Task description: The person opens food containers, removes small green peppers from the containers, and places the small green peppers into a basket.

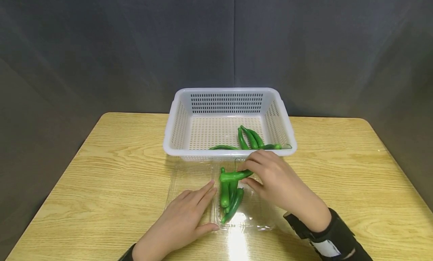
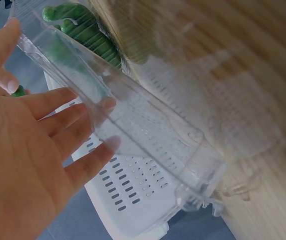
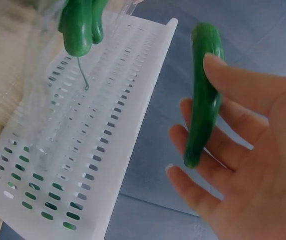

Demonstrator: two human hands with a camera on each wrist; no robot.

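My right hand (image 1: 272, 178) pinches a green chili pepper (image 3: 206, 95) between thumb and fingers, over the right half of a clear hinged plastic box (image 1: 258, 212). Inside that half lie several green peppers (image 1: 224, 195), side by side near the hinge and partly overlapped by the held one in the head view. My left hand (image 1: 187, 212) rests on the other half of the box, fingers extended toward the hinge. In the left wrist view its fingers (image 2: 77, 135) are spread at the clear plastic edge.
Just beyond the box stands a white slotted plastic basket (image 1: 196, 153). Several more green peppers (image 1: 252, 138) lie in its near right part, some half hidden behind the front rim. Everything sits on a wooden table (image 1: 101, 178) with a dark grey curtain (image 1: 135, 50) behind.
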